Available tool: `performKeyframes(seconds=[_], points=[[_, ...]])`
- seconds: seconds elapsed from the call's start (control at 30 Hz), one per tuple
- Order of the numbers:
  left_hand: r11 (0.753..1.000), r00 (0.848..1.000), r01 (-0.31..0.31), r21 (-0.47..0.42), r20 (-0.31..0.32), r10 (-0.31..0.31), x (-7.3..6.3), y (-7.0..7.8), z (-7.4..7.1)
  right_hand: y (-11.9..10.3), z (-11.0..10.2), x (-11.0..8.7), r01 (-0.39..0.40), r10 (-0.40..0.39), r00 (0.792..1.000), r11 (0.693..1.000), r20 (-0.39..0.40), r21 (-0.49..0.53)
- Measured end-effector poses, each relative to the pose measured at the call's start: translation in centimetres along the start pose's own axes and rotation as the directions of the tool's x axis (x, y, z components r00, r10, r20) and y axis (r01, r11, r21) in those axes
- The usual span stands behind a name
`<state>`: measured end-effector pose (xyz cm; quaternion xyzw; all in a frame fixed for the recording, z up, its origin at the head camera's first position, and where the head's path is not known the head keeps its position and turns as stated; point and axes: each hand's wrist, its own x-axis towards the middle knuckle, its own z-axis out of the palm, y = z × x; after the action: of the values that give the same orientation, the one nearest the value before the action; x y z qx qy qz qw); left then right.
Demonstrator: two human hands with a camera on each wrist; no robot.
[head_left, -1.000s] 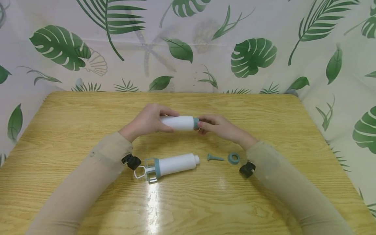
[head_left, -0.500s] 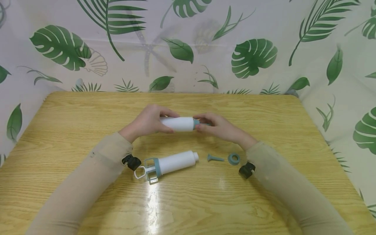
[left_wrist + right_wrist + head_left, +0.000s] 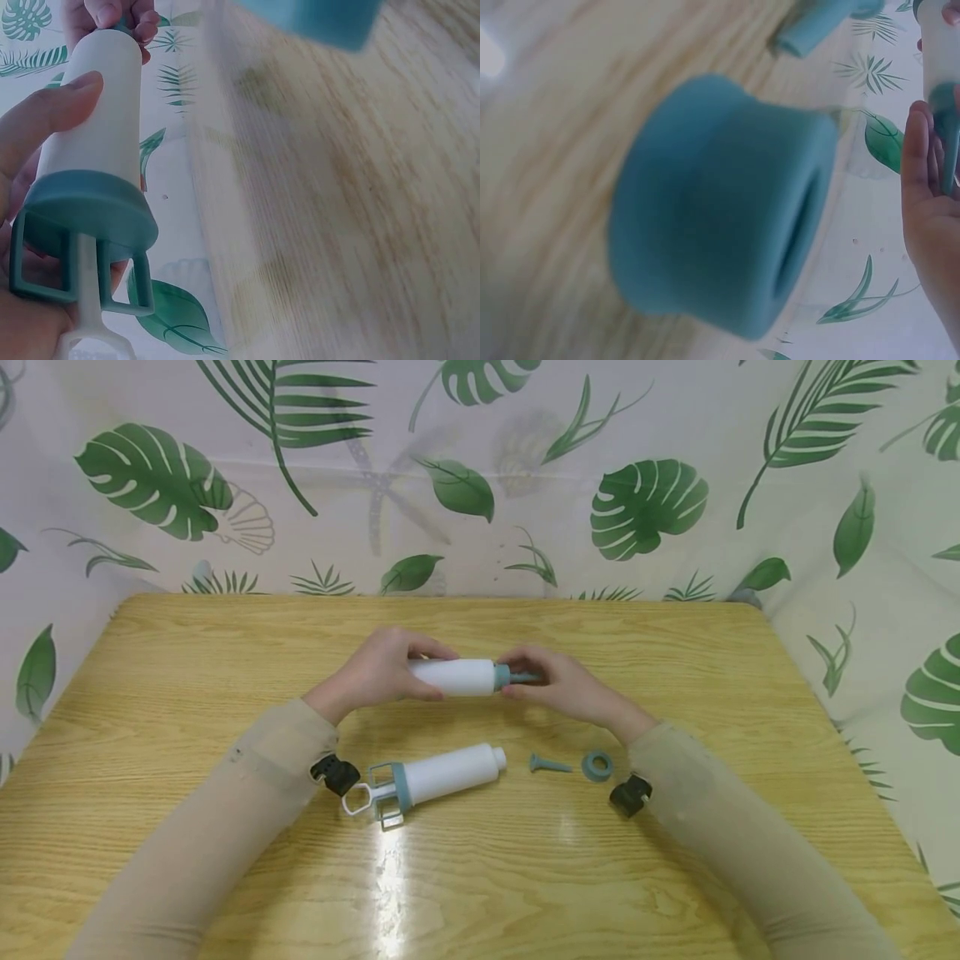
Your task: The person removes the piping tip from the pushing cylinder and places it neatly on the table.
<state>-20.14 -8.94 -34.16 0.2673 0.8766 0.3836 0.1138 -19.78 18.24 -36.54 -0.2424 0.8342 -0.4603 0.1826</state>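
My left hand [image 3: 382,667] grips a white syringe [image 3: 463,677] with a teal end, held sideways above the table. In the left wrist view its teal collar [image 3: 90,206] has two loop handles, and a white plunger [image 3: 88,281] comes out between them. At the syringe's right end is a teal nozzle [image 3: 522,677] with a thin spout, which the fingers of my right hand [image 3: 561,683] pinch at its base. The right palm partly hides the spout. Nearer to me lies a second white syringe [image 3: 453,774] with teal handles.
Right of the second syringe, a loose teal nozzle [image 3: 551,765] and a teal ring [image 3: 597,766] lie on the wooden table [image 3: 480,893]. Looming large in the right wrist view is the ring [image 3: 720,206]. Behind the table hangs a leaf-print cloth [image 3: 540,510].
My right fingers have shifted around the nozzle, and its thin spout now shows between them. The left hand stays in place. The second syringe has turned a little on the table.
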Motion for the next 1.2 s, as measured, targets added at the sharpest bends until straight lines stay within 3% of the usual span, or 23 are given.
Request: performKeyframes(seconds=[0.33, 0.67, 1.0, 1.2], points=[[1.000, 1.000, -0.011, -0.006, 0.005, 0.011, -0.12, 0.00, -0.14, -0.03, 0.12, 0.05, 0.057, -0.056, 0.998, 0.998, -0.030, 0.020], [1.000, 1.000, -0.012, 0.028, 0.001, 0.012, -0.16, 0.21, -0.46, -0.18, 0.01, -0.15, -0.024, 0.024, 1.000, 0.997, -0.004, 0.071], [0.999, 1.000, -0.029, 0.028, 0.001, 0.029, -0.09, 0.26, -0.64, -0.40, -0.13, -0.15, -0.005, 0.004, 0.998, 1.000, -0.064, -0.005], [0.999, 0.999, -0.033, 0.025, 0.001, 0.033, 0.11, 0.07, -0.88, -0.58, -0.29, -0.21, 0.011, -0.011, 0.996, 1.000, -0.088, -0.001]])
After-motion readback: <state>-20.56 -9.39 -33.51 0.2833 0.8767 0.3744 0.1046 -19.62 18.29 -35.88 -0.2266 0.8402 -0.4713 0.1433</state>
